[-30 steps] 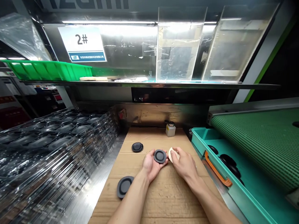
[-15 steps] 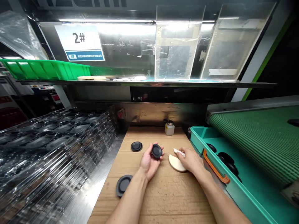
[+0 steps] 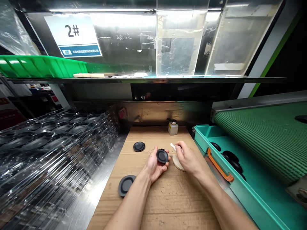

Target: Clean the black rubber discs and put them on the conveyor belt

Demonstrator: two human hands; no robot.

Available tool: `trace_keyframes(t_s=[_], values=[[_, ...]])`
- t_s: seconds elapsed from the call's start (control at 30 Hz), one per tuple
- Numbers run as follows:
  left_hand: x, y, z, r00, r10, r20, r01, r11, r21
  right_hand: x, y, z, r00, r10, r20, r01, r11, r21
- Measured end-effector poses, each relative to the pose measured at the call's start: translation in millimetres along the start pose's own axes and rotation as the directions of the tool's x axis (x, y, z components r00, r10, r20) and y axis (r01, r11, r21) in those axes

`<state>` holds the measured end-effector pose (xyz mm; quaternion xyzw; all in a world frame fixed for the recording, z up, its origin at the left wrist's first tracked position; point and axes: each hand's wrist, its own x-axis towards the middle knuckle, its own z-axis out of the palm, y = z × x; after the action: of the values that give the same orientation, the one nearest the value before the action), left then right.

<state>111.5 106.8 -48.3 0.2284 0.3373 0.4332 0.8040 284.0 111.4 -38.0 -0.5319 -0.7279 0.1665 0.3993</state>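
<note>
L hand (image 3: 153, 164) is palm up, fingers bent, gripping a black rubber disc (image 3: 162, 156). R hand (image 3: 189, 158) is closed, pinching a white wipe (image 3: 173, 146) just above a round tan pad (image 3: 178, 163). All this is over brown cardboard (image 3: 168, 204). A small black disc (image 3: 139, 146) lies on it, far from the body, & a bigger black disc (image 3: 125, 186) lies by the L arm. Small bottle (image 3: 173, 127) stands at the far end. Teal tray (image 3: 216, 150) w/ more black discs sits to the right.

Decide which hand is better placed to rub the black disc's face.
Right, probably: the right hand pinches a white wipe close beside the disc, while the left hand is occupied cradling that disc.
</note>
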Motion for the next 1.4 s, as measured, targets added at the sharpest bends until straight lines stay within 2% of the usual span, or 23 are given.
trace_keyframes(t_s=[0.1, 0.23, 0.37, 0.47, 0.6, 0.83, 1.0, 1.13, 1.33, 1.4], values=[[1.1, -8.7, 6.8, 0.998, 0.009, -0.066, 0.002, 0.988, 0.156, -4.8, -11.1, 9.8, 0.991, -0.124, 0.05, 0.121, 0.991, 0.063], [7.0, -24.2, 9.7, 0.964, 0.175, -0.201, -0.078, 0.906, 0.416, -10.6, -12.0, 19.5, 0.984, -0.151, 0.097, 0.155, 0.987, -0.041], [12.5, -32.6, 5.6, 0.943, 0.262, -0.204, -0.123, 0.847, 0.517, -12.4, -7.3, 18.9, 0.982, -0.148, 0.116, 0.166, 0.972, -0.168], [13.2, -33.2, 3.8, 0.94, 0.28, -0.194, -0.123, 0.812, 0.571, -11.3, -6.2, 14.5, 0.975, -0.17, 0.142, 0.191, 0.969, -0.155], [12.3, -32.9, 2.5, 0.95, 0.268, -0.162, -0.086, 0.72, 0.688, -9.7, -7.1, 11.5, 0.972, -0.202, 0.121, 0.215, 0.97, -0.111], [12.4, -36.3, -0.2, 0.953, 0.278, -0.119, -0.111, 0.689, 0.716, -8.4, -5.2, 6.1, 0.955, -0.206, 0.215, 0.244, 0.955, -0.168], [8.4, -34.5, 5.5, 0.959, 0.265, -0.101, -0.119, 0.699, 0.705, -5.6, -4.5, 0.3, 0.934, -0.277, 0.224, 0.311, 0.941, -0.133], [5.5, -35.3, 7.9, 0.961, 0.257, -0.099, -0.112, 0.693, 0.712, -5.4, -5.3, -5.1, 0.926, -0.239, 0.291, 0.295, 0.941, -0.165], [5.3, -35.2, 7.4, 0.967, 0.247, -0.067, -0.124, 0.681, 0.722, -5.1, -6.7, -6.4, 0.917, -0.295, 0.267, 0.347, 0.921, -0.175], [3.8, -33.8, 8.2, 0.968, 0.242, -0.059, -0.124, 0.673, 0.729, -4.6, -3.2, -4.8, 0.919, -0.273, 0.283, 0.336, 0.92, -0.201]])
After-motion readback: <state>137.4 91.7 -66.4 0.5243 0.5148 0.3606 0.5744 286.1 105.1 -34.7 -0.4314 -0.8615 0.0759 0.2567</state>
